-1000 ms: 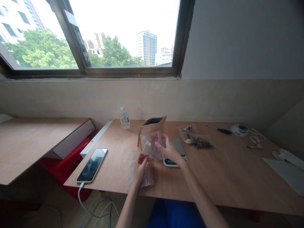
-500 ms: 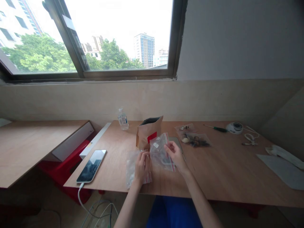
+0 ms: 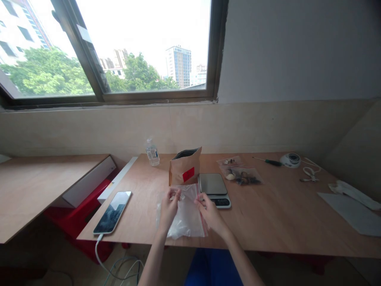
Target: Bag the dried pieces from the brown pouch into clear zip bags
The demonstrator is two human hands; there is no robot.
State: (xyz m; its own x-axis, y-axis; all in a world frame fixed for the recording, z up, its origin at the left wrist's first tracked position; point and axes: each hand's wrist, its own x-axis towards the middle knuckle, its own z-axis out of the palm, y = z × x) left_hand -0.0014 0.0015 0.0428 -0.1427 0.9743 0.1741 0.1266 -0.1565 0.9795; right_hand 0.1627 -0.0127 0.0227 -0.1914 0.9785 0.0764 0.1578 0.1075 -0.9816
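A clear zip-lock bag with a red-striped edge is stretched between my two hands at the front of the table. My left hand pinches its upper left part. At the right, beside the red strip, the fingers of my right hand are closed on the bag. Another clear bag partly shows beneath, mostly hidden by my left hand. Just behind stands an open brown paper pouch with a red label. A flat kitchen scale lies right of the pouch, near my right hand.
Several filled clear bags lie right of the scale. Farther right are a screwdriver, a white dome camera and a cable. A phone on a charging cord and a bottle are at left.
My hands have brought the zip-lock bag down and left, from over the scale to above the other bag. The scale is now uncovered. The view has shifted slightly.
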